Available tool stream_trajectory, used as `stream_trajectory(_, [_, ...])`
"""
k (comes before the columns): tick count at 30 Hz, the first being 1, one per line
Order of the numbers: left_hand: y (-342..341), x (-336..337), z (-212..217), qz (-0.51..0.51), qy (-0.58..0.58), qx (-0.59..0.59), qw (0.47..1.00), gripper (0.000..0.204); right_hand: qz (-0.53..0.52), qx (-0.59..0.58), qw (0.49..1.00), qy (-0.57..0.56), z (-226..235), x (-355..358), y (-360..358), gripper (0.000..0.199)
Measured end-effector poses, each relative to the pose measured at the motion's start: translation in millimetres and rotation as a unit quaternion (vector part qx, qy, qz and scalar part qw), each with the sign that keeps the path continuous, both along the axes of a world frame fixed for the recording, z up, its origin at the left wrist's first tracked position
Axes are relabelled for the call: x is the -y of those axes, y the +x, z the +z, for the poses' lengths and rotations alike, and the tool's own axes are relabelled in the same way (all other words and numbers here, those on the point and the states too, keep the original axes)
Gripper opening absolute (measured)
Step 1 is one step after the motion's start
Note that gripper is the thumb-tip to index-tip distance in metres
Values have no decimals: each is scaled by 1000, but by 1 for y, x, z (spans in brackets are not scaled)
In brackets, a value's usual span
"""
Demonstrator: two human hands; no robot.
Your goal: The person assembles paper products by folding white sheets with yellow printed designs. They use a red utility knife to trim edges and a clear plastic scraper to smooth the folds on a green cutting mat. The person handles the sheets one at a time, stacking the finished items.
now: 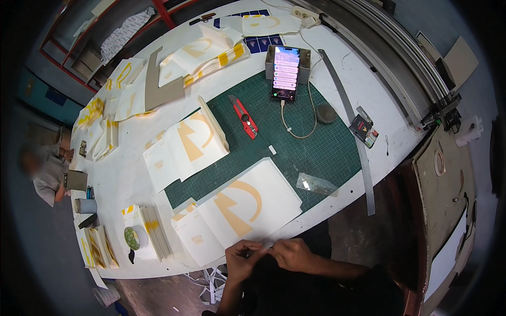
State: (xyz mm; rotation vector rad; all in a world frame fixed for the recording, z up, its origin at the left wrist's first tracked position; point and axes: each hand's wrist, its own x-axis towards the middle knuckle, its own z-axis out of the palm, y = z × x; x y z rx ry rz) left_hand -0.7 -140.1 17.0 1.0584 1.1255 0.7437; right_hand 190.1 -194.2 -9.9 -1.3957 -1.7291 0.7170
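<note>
Hands: our left hand (243, 256) and right hand (291, 254) met at the near edge of the white tabletop (132, 179), fingertips pinched together on something small and pale; what it was we could not tell.
Sheet in hand's reach: the large cream paper sheet printed with an orange arc and wedge (247, 203) lay half on the dark green gridded cutting mat (311, 137), its near corner touching our fingers at the tabletop's near edge.
Risk, sheet: we judged that a tug from the pinch could crease or tear that corner, or drag the sheet off the edge.
Risk, blade: the red utility knife (243, 116) lay loose on the mat's middle; a careless reach might catch it.
Risk, cable: the smartphone propped with its screen lit (286, 72) trailed a pale cable (300, 124) that a moved sheet could snag.
Printed sheets: a second cream sheet with the same orange mark (184, 145) sat at the mat's left edge; stacks of yellow-striped cream pieces (211, 55) crowded the far and left edges.
Small pack: a dark rectangular packet with red marking (362, 126) lay beside the long steel ruler (350, 113) near the right edge.
Tape: a roll of patterned tape (136, 237) stood by the near left edge.
</note>
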Motion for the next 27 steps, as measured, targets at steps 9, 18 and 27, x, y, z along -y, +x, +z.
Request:
stream_trajectory(9, [-2,-1,-5,42,-46,17,998,15,7,-172,981,-91,0,0,0,28])
stream_trajectory(18, [2,6,-14,22,0,87,996,16,81,-456,799,-383,2,5,4,52])
stream_trajectory(27, [-1,23,-19,10,17,45,999,6,154,-551,697,-433,-15,16,-2,51])
